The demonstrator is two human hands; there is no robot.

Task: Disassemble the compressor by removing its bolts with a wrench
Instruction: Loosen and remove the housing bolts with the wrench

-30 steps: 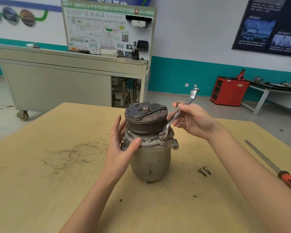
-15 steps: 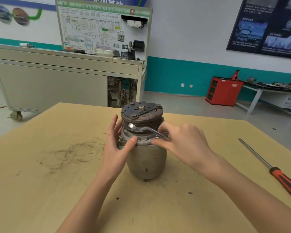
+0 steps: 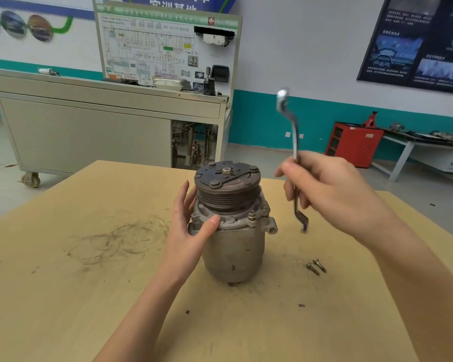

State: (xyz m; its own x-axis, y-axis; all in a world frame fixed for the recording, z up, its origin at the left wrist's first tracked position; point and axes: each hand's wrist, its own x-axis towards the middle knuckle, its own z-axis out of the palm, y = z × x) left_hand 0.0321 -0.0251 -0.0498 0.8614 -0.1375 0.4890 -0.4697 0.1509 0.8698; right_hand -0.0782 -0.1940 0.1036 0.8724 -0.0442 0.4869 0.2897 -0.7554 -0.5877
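Tabletop (image 3: 63,296) with scuffs (image 3: 115,239), teal-banded wall (image 3: 259,121)

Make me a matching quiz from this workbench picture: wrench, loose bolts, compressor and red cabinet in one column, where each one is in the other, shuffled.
1 wrench
2 loose bolts
3 compressor
4 red cabinet

A upright on the table, left hand against it
B on the floor by the far wall
C held up in the right hand
D lying on the table

Pairs: 1-C, 2-D, 3-A, 4-B
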